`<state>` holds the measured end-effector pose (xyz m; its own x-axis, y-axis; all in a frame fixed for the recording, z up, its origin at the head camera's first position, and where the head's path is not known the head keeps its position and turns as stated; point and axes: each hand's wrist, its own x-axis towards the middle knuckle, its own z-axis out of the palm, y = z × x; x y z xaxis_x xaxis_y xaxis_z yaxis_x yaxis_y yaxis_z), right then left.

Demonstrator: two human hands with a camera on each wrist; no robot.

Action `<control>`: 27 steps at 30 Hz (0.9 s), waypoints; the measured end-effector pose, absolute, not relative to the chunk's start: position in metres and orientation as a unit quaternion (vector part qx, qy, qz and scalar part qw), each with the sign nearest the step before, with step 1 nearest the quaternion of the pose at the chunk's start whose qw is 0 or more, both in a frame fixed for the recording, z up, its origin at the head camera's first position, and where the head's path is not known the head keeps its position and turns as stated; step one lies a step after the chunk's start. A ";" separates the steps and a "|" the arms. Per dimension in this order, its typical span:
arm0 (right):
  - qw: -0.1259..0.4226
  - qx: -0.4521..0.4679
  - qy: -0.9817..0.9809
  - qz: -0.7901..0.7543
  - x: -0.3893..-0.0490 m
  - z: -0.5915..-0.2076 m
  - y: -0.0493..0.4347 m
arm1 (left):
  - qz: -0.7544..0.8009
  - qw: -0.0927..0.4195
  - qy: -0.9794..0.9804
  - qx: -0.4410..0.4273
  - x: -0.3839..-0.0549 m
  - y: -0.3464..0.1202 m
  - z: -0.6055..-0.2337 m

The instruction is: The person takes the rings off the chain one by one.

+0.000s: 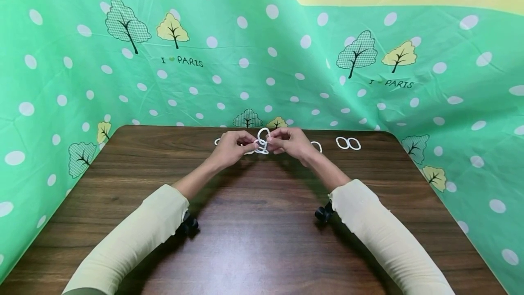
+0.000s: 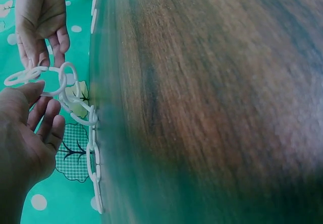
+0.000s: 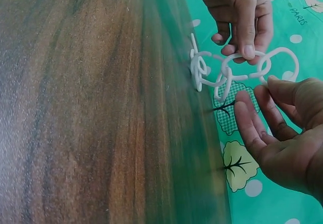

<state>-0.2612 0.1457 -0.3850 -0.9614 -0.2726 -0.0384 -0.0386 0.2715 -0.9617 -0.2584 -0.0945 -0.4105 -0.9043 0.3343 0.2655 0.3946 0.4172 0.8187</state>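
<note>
A chain of white oval links (image 3: 228,85) hangs between the two hands, above the far edge of the table. The left hand (image 1: 231,150) pinches one link between thumb and fingers. Opposite it, the right hand (image 1: 294,143) pinches the end link (image 3: 283,51), which loops through the link in the left hand and stands up above the fingers. In the left wrist view, the rest of the chain (image 2: 94,143) trails down onto the table. Where the fingertips meet the links, parts of them are hidden.
Two white links (image 1: 348,143) lie side by side at the table's far right. Another link (image 1: 317,146) shows behind the right wrist, and part of one (image 1: 217,141) beside the left hand. A green dotted cloth (image 1: 262,58) rises behind the brown wooden table (image 1: 254,213).
</note>
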 end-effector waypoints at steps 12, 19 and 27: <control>0.091 -0.111 0.786 -0.602 -0.263 -0.381 0.150 | -0.521 0.050 -0.823 -0.219 -0.258 -0.093 -0.406; 0.094 -0.107 0.777 -0.613 -0.265 -0.384 0.151 | -0.525 0.049 -0.821 -0.217 -0.259 -0.093 -0.407; 0.084 -0.124 0.784 -0.602 -0.264 -0.388 0.155 | -0.523 0.049 -0.825 -0.209 -0.260 -0.092 -0.408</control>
